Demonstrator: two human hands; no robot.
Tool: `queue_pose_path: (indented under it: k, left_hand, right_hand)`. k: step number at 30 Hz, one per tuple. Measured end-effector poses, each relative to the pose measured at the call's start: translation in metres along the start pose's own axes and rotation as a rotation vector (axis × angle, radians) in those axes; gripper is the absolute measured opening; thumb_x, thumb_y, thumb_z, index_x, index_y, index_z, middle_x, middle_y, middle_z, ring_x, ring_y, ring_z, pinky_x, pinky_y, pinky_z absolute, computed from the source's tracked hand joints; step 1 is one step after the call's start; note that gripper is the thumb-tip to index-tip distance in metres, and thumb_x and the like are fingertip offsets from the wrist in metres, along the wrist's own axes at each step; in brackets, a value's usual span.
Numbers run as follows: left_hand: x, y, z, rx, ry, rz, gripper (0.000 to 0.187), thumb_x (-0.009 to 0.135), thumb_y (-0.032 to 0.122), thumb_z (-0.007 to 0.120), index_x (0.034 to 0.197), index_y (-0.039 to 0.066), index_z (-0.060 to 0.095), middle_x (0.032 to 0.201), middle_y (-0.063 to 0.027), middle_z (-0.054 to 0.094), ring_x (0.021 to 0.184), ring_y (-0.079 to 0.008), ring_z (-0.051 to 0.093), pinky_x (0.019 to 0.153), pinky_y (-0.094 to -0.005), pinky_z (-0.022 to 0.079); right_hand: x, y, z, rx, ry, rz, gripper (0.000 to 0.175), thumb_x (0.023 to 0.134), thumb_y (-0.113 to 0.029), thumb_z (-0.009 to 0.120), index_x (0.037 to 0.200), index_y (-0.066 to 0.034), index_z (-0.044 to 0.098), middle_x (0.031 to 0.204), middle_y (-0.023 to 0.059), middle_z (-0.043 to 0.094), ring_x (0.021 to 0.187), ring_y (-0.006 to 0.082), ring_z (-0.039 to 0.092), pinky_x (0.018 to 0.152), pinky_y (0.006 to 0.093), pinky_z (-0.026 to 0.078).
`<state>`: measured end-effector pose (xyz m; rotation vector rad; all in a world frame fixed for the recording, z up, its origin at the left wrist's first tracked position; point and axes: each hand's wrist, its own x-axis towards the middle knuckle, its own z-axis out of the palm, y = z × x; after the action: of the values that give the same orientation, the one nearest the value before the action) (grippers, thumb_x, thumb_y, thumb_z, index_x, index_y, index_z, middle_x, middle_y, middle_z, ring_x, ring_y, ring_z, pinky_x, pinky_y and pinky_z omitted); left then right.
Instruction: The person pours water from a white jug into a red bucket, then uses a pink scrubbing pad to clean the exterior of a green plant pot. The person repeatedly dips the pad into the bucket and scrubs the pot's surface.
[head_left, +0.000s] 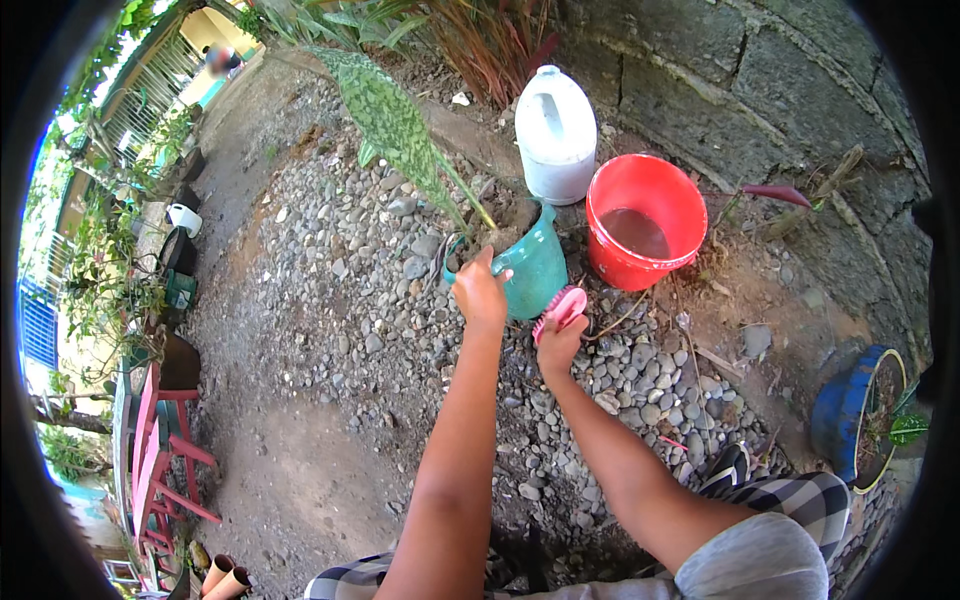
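Observation:
A teal pot (534, 262) holds soil and a tall plant with mottled green leaves (394, 124); it stands on the pebbly ground. My left hand (481, 289) grips the pot's near rim, thumb on the outer wall. In my right hand (561, 341) is a pink scrub brush (562, 306), its bristles against or very near the lower side of the pot. Just behind the pot is a white plastic jug (556, 142) with a handle. To its right stands a red bucket (646, 202) with murky brown water (636, 231) at the bottom.
A concrete block wall (697, 82) runs along the right. A blue planter (844, 412) stands at the lower right. Pebbles (375, 262) cover much of the ground. Pink wooden furniture (161, 457), potted plants and a white container (184, 219) line the left side. A person is far off at the upper left.

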<state>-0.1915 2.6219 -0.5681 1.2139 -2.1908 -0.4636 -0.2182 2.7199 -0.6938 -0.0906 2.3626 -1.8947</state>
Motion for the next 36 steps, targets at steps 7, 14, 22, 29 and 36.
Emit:
queue_pose_path:
  k: [7,14,22,29,36]
  left_hand:
    - [0.0,-0.021,-0.005,0.017,0.005,0.038,0.045,0.063,0.011,0.079,0.105,0.007,0.064,0.09,-0.0184,0.066,0.082,-0.0349,0.065,0.07,-0.043,0.051]
    - [0.004,0.003,0.002,-0.06,-0.037,0.018,0.052,0.059,0.016,0.083,0.107,0.003,0.065,0.092,-0.0214,0.065,0.083,-0.0356,0.065,0.074,-0.0405,0.051]
    - [0.01,-0.026,-0.004,-0.014,-0.015,-0.049,0.052,0.058,0.014,0.083,0.106,0.001,0.066,0.094,-0.0207,0.066,0.085,-0.0336,0.066,0.076,-0.0383,0.051]
    - [0.011,-0.042,-0.01,-0.076,0.024,-0.021,0.052,0.059,0.015,0.082,0.108,0.005,0.065,0.089,-0.0197,0.066,0.079,-0.0344,0.065,0.073,-0.0391,0.051]
    - [0.008,-0.034,-0.003,-0.09,0.0,0.042,0.054,0.057,0.018,0.085,0.107,0.004,0.066,0.097,-0.0173,0.067,0.083,-0.0296,0.067,0.076,-0.035,0.052]
  right_hand:
    - [-0.004,-0.09,0.006,-0.065,-0.233,-0.25,0.039,0.088,-0.029,0.059,0.104,-0.0026,0.035,0.075,0.0253,0.058,0.069,0.044,0.06,0.062,0.0486,0.046]
    - [0.101,-0.003,-0.018,-0.056,-0.203,0.045,0.036,0.079,-0.027,0.066,0.098,0.0001,0.052,0.083,0.0214,0.064,0.077,0.0352,0.064,0.071,0.0425,0.048]
    - [0.067,-0.143,-0.03,-0.611,-0.625,-0.19,0.053,0.083,-0.034,0.058,0.116,0.0036,0.039,0.096,0.0288,0.062,0.091,0.0449,0.06,0.082,0.0507,0.047]
    - [0.165,-0.22,-0.076,-0.892,-0.413,-0.288,0.048,0.079,-0.033,0.061,0.119,-0.0067,0.051,0.107,0.021,0.062,0.099,0.0354,0.061,0.083,0.0449,0.048]
    - [0.241,-0.121,-0.046,-1.395,-1.022,-0.363,0.037,0.081,-0.028,0.056,0.113,-0.0101,0.062,0.115,0.0124,0.063,0.105,0.0315,0.06,0.091,0.0394,0.047]
